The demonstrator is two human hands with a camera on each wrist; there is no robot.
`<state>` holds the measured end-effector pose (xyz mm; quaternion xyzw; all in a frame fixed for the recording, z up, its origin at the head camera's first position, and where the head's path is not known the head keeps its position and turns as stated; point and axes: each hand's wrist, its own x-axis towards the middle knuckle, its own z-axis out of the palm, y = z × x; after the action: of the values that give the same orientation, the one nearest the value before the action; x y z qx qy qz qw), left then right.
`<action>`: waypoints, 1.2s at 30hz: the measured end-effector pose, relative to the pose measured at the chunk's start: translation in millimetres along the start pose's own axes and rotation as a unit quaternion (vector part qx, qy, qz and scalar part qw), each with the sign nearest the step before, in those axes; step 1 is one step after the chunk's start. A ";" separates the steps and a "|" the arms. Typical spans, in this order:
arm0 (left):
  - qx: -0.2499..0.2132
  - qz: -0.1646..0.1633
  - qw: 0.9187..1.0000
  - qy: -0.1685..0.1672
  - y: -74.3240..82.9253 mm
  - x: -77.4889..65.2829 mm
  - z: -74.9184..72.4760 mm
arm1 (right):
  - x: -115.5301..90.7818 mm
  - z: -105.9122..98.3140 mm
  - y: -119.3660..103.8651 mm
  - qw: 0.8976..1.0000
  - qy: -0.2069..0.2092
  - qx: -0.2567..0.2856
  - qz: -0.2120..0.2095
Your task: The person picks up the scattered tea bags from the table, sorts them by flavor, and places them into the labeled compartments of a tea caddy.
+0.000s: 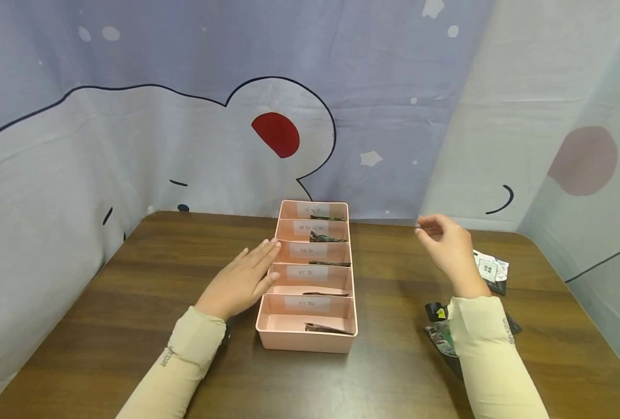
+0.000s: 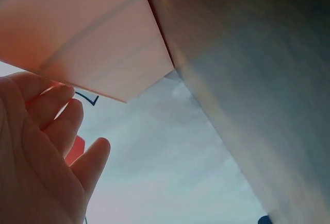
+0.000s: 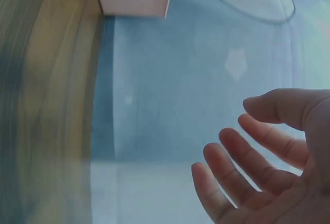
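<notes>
A pink divided box (image 1: pixel 307 342) stands on the table, its compartments in a row running away from me, each with a white label. Thin dark packets lie inside, such as the packet (image 1: pixel 326 329) in the nearest compartment. My left hand (image 1: pixel 238 282) rests at the box's left rim, fingers extended. In the left wrist view its fingertips meet the edge of the pink wall (image 2: pixel 93 33). Away to the right of the box, my right hand (image 1: pixel 452 249) is raised above the table. Its fingers curve loosely with nothing between them, as the right wrist view of the hand (image 3: pixel 273 167) shows.
On the right side of the wooden table (image 1: pixel 388 361) lie a black-and-white packet (image 1: pixel 490 270) and, partly under my right forearm, more dark packets (image 1: pixel 442 340). A small dark object (image 1: pixel 227 334) is mostly hidden by the left sleeve. A patterned curtain (image 1: pixel 383 116) hangs behind.
</notes>
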<state>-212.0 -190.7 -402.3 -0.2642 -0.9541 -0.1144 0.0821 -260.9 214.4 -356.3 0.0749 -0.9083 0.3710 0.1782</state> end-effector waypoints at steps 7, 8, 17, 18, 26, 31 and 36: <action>0.004 0.001 1.000 0.006 0.0 -1.9 1.4 | -9.5 -21.5 25.5 0.998 0.011 -0.021 0.063; 0.003 0.000 1.000 0.006 0.0 -2.2 1.4 | -9.9 -23.8 28.6 0.997 0.015 -0.024 0.070; 0.000 0.003 1.000 0.012 -0.3 0.1 4.2 | -13.9 -40.5 56.1 0.987 0.063 -0.044 0.140; -0.001 0.004 1.000 0.012 -0.2 0.2 4.5 | -14.4 -41.6 59.2 0.985 0.066 -0.045 0.150; -0.002 0.003 1.000 0.011 -0.4 -0.7 4.4 | -15.6 -47.6 88.1 0.969 0.088 -0.056 0.223; -0.007 -0.002 1.000 0.007 0.3 -2.6 1.9 | -18.1 -50.1 103.6 0.961 0.067 -0.068 0.259; -0.007 -0.002 1.000 0.005 -0.1 -2.2 2.3 | -20.6 -50.2 111.8 0.954 0.050 -0.082 0.286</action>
<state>-210.4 -191.3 -405.0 -0.2626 -0.9533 -0.1227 0.0844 -258.3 329.5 -403.3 -0.2211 -0.9089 0.3343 0.1152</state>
